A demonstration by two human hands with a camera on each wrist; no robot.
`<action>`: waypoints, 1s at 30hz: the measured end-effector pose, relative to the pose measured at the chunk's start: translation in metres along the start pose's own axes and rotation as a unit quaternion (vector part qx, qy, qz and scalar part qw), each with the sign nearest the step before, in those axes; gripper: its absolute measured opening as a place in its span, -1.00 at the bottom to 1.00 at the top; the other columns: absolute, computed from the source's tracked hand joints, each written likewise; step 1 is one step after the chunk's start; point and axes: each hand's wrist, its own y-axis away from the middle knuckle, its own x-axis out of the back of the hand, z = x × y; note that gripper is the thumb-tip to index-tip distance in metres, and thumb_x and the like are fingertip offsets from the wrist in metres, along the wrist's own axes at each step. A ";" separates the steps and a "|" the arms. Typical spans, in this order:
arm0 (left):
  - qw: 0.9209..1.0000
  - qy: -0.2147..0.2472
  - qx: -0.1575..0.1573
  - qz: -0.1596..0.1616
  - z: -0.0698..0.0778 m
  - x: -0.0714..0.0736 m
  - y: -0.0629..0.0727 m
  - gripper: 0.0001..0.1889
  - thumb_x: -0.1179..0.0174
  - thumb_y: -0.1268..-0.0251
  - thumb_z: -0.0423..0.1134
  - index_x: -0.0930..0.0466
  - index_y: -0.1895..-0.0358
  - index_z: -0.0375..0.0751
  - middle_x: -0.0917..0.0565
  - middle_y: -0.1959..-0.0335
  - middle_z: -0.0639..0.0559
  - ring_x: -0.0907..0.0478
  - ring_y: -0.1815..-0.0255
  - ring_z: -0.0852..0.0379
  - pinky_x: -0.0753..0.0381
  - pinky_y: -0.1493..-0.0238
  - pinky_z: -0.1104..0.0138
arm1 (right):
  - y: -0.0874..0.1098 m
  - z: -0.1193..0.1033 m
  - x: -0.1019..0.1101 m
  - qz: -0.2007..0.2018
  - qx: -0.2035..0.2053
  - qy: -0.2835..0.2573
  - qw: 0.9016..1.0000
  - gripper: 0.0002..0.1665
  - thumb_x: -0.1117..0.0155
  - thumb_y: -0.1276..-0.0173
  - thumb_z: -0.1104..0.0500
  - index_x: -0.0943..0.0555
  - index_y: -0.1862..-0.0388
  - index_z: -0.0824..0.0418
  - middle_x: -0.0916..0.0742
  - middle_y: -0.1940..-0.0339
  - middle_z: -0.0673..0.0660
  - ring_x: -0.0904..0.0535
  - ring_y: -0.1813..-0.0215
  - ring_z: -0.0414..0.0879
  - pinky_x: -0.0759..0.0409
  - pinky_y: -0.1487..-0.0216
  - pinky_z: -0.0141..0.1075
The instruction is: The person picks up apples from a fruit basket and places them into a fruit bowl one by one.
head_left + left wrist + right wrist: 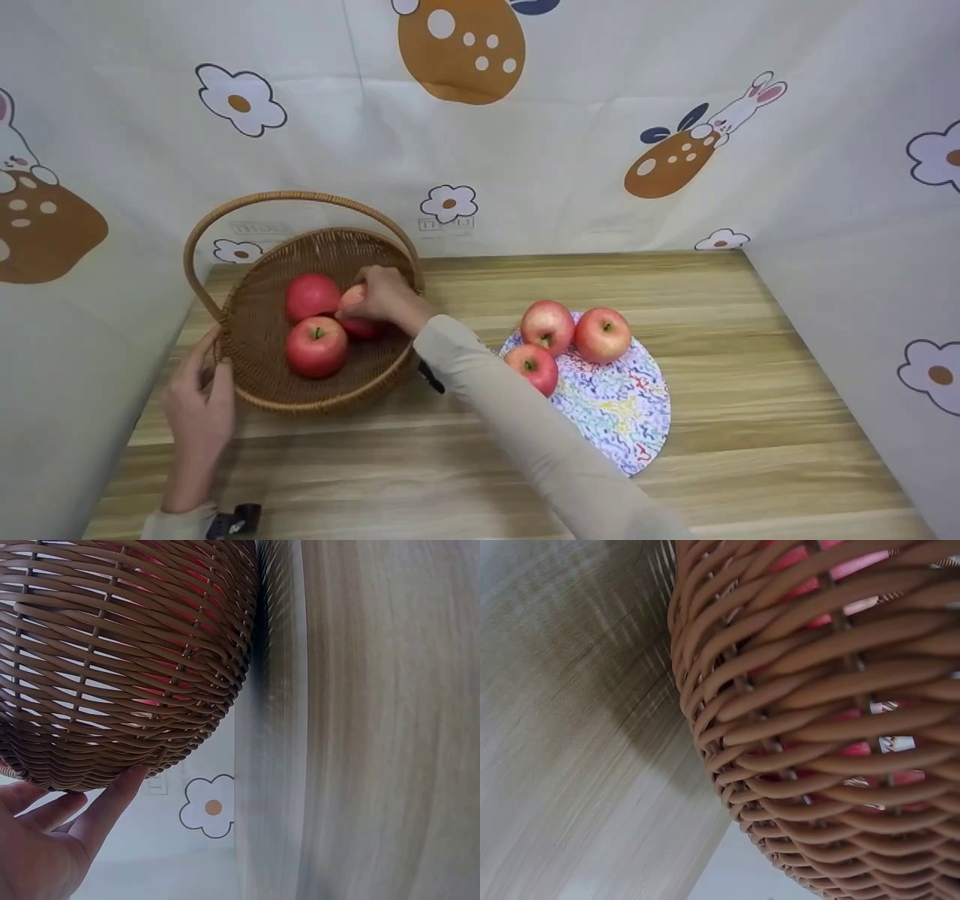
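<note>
A round wicker basket (255, 352) with a tall arched handle stands at the left of the table. My left hand (199, 405) grips its left side near the foot of the handle; in the left wrist view the thumb (112, 802) lies against the woven wall. Inside the basket, my right hand (386, 296) holds a pale red apple (352, 295) from above, fingers partly covering it. Beside that are a red apple (311, 296) at the back and another apple (316, 347) with its stem up in front. The right wrist view shows the basket's weave (817, 735), with red behind it and the hand hidden.
Right of the basket lies a round plate (615, 405) with a colourful squiggle pattern. Three apples (602, 335) sit together toward its back left, and the right sleeve (517, 420) passes over its left edge. A printed white sheet (540, 180) walls the wooden table (750, 420).
</note>
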 end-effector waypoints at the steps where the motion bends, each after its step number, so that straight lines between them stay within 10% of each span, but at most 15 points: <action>1: 1.000 -0.001 0.001 -0.001 0.000 0.000 0.000 -0.53 -0.06 -0.44 -0.43 -0.65 -0.36 -0.22 -0.66 -0.32 -0.22 -0.41 -0.15 0.66 -0.40 0.00 0.74 | 0.000 0.000 0.000 0.001 0.001 -0.003 1.000 -0.35 -0.62 -0.20 -0.13 -0.72 -0.14 0.24 -0.79 -0.06 0.13 -0.67 -0.10 -0.05 -0.59 -0.08 -0.40; 30: 1.000 0.002 -0.008 -0.002 -0.001 0.000 0.001 -0.53 -0.05 -0.44 -0.42 -0.65 -0.36 -0.26 -0.67 -0.30 -0.29 -0.42 -0.05 0.72 -0.40 0.03 0.74 | 0.014 -0.012 0.011 0.034 -0.018 0.012 0.999 -0.46 -0.69 -0.14 -0.05 -0.74 -0.02 0.19 -0.82 0.00 0.14 -0.72 -0.04 -0.04 -0.64 -0.01 -0.36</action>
